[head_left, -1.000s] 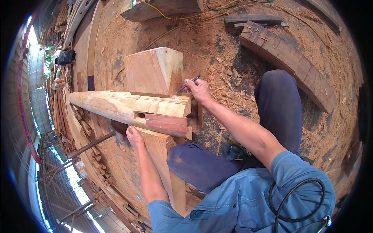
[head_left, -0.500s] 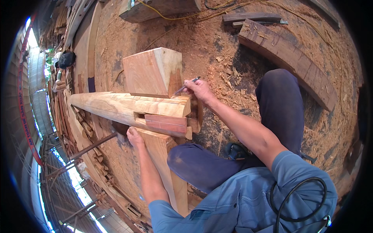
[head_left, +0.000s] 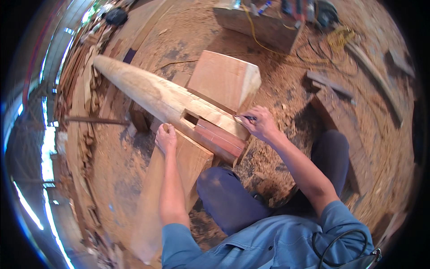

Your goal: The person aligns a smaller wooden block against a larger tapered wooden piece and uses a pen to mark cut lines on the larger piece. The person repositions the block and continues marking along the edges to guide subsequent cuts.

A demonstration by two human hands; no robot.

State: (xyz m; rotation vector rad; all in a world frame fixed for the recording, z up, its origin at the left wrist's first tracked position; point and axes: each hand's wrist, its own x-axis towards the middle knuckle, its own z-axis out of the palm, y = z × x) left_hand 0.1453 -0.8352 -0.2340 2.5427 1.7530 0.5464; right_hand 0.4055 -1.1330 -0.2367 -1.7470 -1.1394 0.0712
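Observation:
A long tapered timber (head_left: 148, 85) lies slantwise before me, with a dark slot (head_left: 191, 117) cut in its side. A reddish wood piece (head_left: 220, 136) sits in line with that slot, near the thick end. My right hand (head_left: 260, 122) pinches a slim dark pen (head_left: 246, 117), its tip at the timber's upper face near that end. Curled fingers of my left hand (head_left: 166, 138) rest at the far end of a pale, broad timber (head_left: 174, 172) beside the long one; what they hold, if anything, is hidden. A large squared block (head_left: 219, 80) stands against the far side.
Wood chips and sawdust cover the ground. Beyond the block stands a wooden box or beam (head_left: 260, 29) with tools on it and a yellow cord (head_left: 338, 40) nearby. A dark curved beam (head_left: 345, 134) lies to the right. Stacked lumber (head_left: 80, 85) lines the left.
My view has swung, so the timbers appear turned clockwise. The pen has moved off the block's corner onto the long timber's upper face. My left hand stays at the pale timber's end, its fingers loosened slightly.

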